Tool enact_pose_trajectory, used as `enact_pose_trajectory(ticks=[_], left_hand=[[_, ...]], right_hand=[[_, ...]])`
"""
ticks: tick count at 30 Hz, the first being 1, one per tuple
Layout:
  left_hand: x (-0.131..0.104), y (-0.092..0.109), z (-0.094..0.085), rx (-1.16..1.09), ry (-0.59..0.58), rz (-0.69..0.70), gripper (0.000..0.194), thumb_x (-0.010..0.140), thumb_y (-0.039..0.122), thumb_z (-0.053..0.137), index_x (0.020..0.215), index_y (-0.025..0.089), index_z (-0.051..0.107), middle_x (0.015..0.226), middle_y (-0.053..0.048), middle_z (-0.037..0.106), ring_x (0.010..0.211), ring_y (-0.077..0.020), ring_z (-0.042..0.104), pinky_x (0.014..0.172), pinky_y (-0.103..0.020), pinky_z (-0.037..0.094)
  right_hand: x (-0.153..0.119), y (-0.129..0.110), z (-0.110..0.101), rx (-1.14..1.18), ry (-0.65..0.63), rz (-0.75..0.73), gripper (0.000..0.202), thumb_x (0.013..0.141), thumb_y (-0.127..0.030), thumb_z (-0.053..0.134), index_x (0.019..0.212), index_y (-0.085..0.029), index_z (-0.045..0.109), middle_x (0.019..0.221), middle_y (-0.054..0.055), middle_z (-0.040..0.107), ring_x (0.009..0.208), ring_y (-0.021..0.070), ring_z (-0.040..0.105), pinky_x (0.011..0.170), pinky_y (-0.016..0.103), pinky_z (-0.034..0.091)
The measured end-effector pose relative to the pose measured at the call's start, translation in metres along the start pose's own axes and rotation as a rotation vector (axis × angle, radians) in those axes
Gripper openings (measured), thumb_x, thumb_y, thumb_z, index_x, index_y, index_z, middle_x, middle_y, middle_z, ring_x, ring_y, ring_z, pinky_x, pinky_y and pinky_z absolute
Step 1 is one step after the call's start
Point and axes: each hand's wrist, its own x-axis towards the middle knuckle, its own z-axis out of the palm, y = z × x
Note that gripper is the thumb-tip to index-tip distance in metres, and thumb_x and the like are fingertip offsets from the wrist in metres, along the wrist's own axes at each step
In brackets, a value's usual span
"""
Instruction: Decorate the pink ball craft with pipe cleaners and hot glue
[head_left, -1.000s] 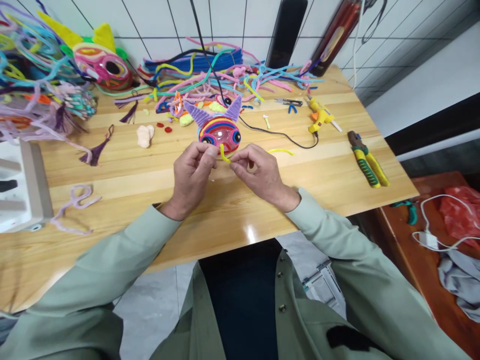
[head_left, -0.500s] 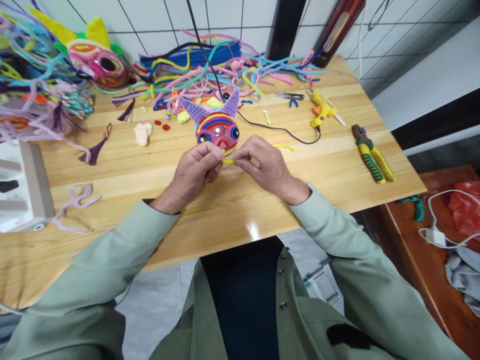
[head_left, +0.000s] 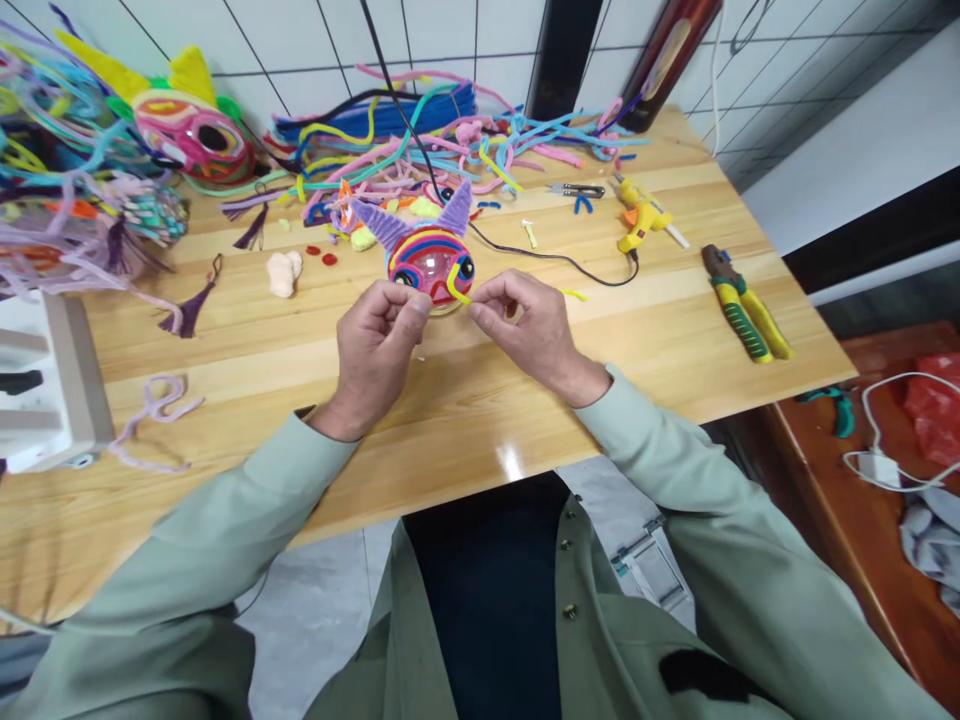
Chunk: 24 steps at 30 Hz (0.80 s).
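Note:
A colourful mask-like figure with two purple pointed ears lies on the wooden table in front of my hands. Between the fingertips of my right hand is one end of a short yellow pipe cleaner, whose curved other end stands up in front of the figure's right eye. My left hand is at the figure's lower left edge, thumb and forefinger pinched together. Whatever lies between those fingertips, if anything, is too small to make out.
Pipe cleaners are heaped along the wall. A yellow glue gun, small snips and pliers lie at the right. Purple tassels and a second mask are at the left.
The yellow pipe cleaner was stretched between both hands; now its curved end is free of my left hand and points up. My left hand has shifted slightly left.

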Motion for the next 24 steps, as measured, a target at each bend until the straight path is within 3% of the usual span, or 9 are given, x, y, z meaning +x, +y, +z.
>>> enact_pose_trajectory(ticks=[4, 10, 24], left_hand=[[-0.006, -0.006, -0.001, 0.181, 0.087, 0.143, 0.051, 0.107, 0.073, 0.077, 0.091, 0.024, 0.075, 0.065, 0.004, 0.057, 0.056, -0.011, 0.044, 0.053, -0.029, 0.036], [-0.004, -0.007, -0.005, 0.299, 0.079, 0.289, 0.045, 0.111, 0.062, 0.075, 0.085, 0.025, 0.075, 0.068, 0.001, 0.062, 0.058, -0.0131, 0.046, 0.058, -0.033, 0.04], [-0.001, -0.012, -0.007, 0.323, 0.021, 0.322, 0.041, 0.11, 0.055, 0.077, 0.082, 0.026, 0.075, 0.069, 0.0, 0.064, 0.058, -0.0145, 0.045, 0.059, -0.035, 0.036]], right_hand=[[0.004, 0.002, 0.012, -0.022, 0.056, 0.037, 0.024, 0.108, -0.043, 0.075, 0.093, -0.025, 0.076, 0.085, 0.001, 0.074, 0.076, 0.0175, 0.058, 0.08, 0.035, 0.055], [0.01, 0.003, 0.018, -0.007, 0.079, 0.068, 0.02, 0.107, -0.038, 0.078, 0.092, -0.025, 0.073, 0.087, 0.0, 0.074, 0.078, 0.0171, 0.062, 0.081, 0.034, 0.054], [0.012, 0.01, 0.021, 0.032, 0.06, 0.132, 0.022, 0.105, -0.04, 0.081, 0.092, -0.024, 0.074, 0.088, 0.0, 0.076, 0.077, 0.0161, 0.063, 0.08, 0.033, 0.055]])
